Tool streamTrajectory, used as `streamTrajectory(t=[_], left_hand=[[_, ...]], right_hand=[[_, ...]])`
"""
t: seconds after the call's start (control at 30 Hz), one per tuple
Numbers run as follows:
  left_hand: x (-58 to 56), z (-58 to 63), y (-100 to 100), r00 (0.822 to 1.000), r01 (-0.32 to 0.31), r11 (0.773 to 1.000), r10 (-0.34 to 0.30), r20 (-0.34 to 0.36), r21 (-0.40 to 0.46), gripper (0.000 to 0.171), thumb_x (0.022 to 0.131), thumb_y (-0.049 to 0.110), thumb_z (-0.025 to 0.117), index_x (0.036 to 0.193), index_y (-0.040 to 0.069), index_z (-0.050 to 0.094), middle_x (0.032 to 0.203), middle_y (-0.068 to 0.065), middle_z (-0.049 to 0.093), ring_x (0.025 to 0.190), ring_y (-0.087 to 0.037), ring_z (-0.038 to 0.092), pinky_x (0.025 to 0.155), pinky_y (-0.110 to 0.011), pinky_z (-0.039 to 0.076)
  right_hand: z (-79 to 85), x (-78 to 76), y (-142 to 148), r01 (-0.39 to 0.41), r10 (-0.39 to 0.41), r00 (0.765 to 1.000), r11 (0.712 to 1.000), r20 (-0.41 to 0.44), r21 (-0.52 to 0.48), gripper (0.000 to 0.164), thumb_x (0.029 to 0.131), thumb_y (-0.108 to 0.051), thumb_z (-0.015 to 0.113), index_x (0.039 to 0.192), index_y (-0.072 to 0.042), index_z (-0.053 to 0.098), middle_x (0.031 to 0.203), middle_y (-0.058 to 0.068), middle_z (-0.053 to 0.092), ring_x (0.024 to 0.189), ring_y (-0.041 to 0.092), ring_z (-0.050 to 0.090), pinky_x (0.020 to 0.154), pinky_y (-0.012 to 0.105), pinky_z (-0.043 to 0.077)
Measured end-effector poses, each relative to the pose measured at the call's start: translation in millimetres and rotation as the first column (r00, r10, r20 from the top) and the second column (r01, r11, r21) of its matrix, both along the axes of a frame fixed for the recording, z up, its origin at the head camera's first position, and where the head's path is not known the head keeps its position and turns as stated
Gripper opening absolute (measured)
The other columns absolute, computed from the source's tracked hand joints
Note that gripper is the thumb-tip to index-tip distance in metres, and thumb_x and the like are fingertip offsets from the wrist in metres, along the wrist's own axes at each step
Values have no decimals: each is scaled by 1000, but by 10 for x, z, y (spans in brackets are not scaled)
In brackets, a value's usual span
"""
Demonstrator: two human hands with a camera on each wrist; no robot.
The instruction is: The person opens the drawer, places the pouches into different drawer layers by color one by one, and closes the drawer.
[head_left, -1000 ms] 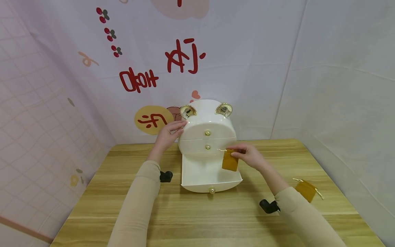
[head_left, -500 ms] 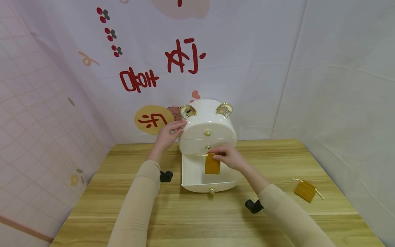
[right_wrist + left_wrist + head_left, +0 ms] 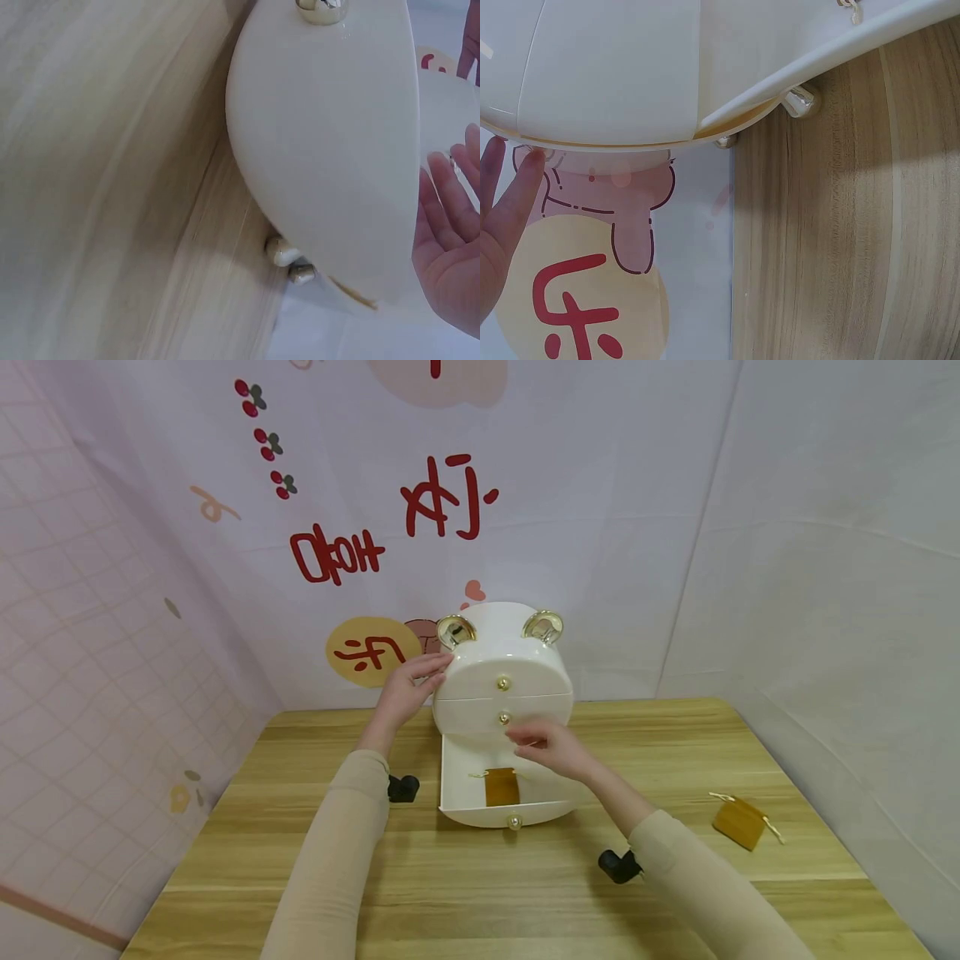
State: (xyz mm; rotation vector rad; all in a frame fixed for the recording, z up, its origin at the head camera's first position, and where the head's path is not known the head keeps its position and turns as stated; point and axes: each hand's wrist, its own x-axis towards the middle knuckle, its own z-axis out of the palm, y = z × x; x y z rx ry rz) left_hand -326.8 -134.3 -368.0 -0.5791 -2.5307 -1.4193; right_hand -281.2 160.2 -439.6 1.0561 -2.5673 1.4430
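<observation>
A white storage box (image 3: 498,647) with gold-rimmed ears and round gold knobs stands at the back of the table, its bottom drawer (image 3: 472,817) pulled out. In that drawer lies a mustard-brown drawstring pouch (image 3: 502,788) with pale cords. My right hand (image 3: 552,750) hovers over the drawer, holding nothing, its fingers loosely bent and above the pouch. In the right wrist view the palm of that hand (image 3: 454,251) shows beside the drawer front. My left hand (image 3: 405,697) rests its fingertips against the box's upper left side, and the left wrist view shows these fingers (image 3: 519,199) at its edge.
Another mustard-brown drawstring pouch (image 3: 739,823) lies on the wooden table (image 3: 480,893) at the right. Printed cloth (image 3: 600,552) hangs right behind the box. A black wrist camera (image 3: 619,866) sits beneath the right forearm, and a similar one (image 3: 403,788) beside the left.
My right hand carried the pouch leftward over the drawer and let it go; the pouch dropped from the fingers into the drawer. The left hand stayed on the box.
</observation>
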Motion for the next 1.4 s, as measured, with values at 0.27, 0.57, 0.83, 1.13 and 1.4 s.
streamTrajectory(t=[0.27,0.57,0.83,1.13,1.4], left_hand=[[6,16,3,1000,-6,1000,6,7,-4,38,99,22,63,137,21,63,145,-2,51,136,-23,42,106,-45,42],[8,14,14,1000,-5,1000,5,16,-11,38,99,23,62,137,21,63,146,-2,51,136,-23,42,107,-45,41],[5,4,15,1000,-3,1000,3,9,-6,38,99,22,62,137,21,63,145,-2,51,135,-23,43,106,-44,42],[7,-6,6,1000,-1,1000,1,-2,1,38,99,21,63,137,20,63,145,-3,52,134,-24,44,105,-44,43],[1,-10,1,1000,0,1000,0,0,3,38,99,21,63,137,20,63,145,-3,52,135,-24,43,106,-45,42]], right_hand=[[30,90,348,77,-74,995,996,74,-42,34,95,-5,67,126,8,64,117,26,66,107,37,64,88,35,55],[51,265,933,175,-172,983,983,59,-55,38,95,-4,66,131,7,60,118,23,67,105,31,65,84,26,53],[20,463,1534,269,-271,959,962,75,38,42,99,-14,64,139,-2,56,125,22,63,104,10,62,83,22,52],[-146,667,2021,358,-362,931,929,39,91,46,99,-19,64,140,-3,54,125,21,63,100,-2,60,81,14,49],[-236,820,2309,396,-400,913,916,77,57,48,99,-15,64,141,4,51,125,17,64,101,-3,60,81,12,49]])
